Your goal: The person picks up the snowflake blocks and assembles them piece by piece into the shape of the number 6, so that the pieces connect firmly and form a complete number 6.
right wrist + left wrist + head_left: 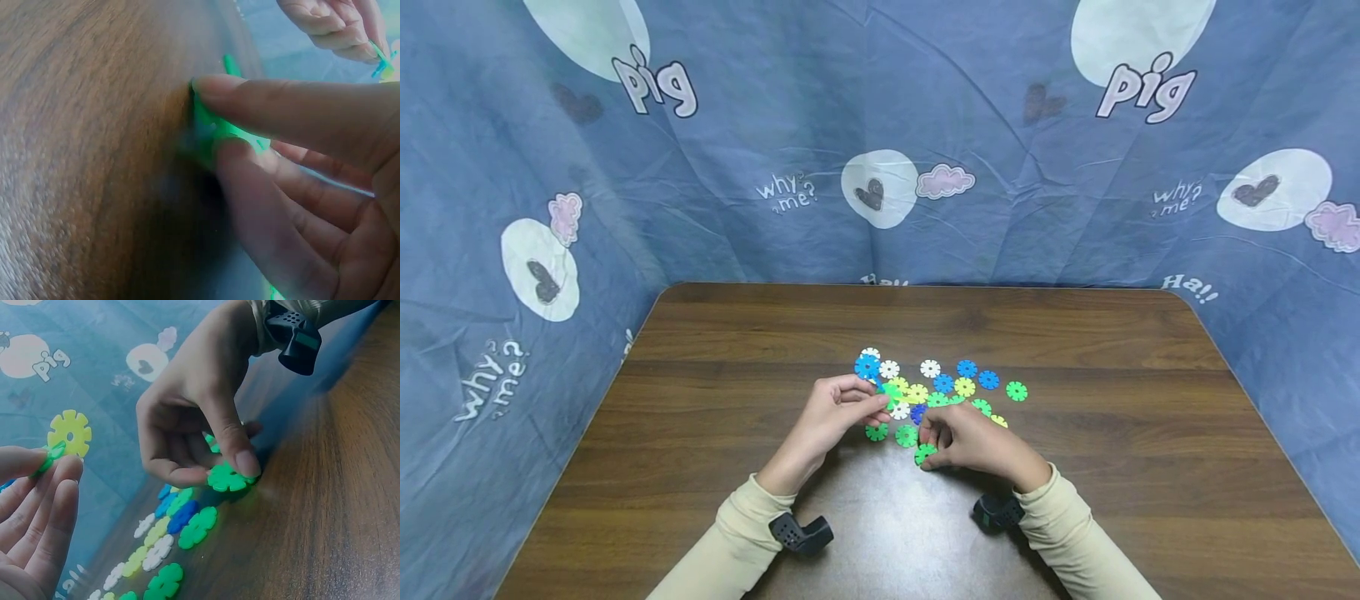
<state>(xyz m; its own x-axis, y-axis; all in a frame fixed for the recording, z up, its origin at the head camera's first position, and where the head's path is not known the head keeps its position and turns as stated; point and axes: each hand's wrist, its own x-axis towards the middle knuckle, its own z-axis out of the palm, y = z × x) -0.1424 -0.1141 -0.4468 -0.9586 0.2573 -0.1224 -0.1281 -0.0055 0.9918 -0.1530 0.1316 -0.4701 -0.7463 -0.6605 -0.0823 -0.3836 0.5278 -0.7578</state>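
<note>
My left hand [842, 412] is raised a little over the table and pinches a green notched plastic disc [55, 453]. A yellow disc [70, 433] is joined to it edge-on, and a blue disc [867, 367] shows just beyond the fingertips; how the blue one connects is partly hidden by the fingers. Lower and closer to the front, my right hand [973, 437] pinches another green disc [925, 454] between thumb and fingers, right at the tabletop. In the right wrist view that green disc [206, 128] is blurred and partly covered by the fingers.
Several loose notched discs lie beyond and between the hands, among them a white disc [930, 368], a green disc [1017, 391] and a blue disc [988, 380]. They rest on a brown wooden table [737, 333]. A printed blue cloth [737, 233] hangs behind it.
</note>
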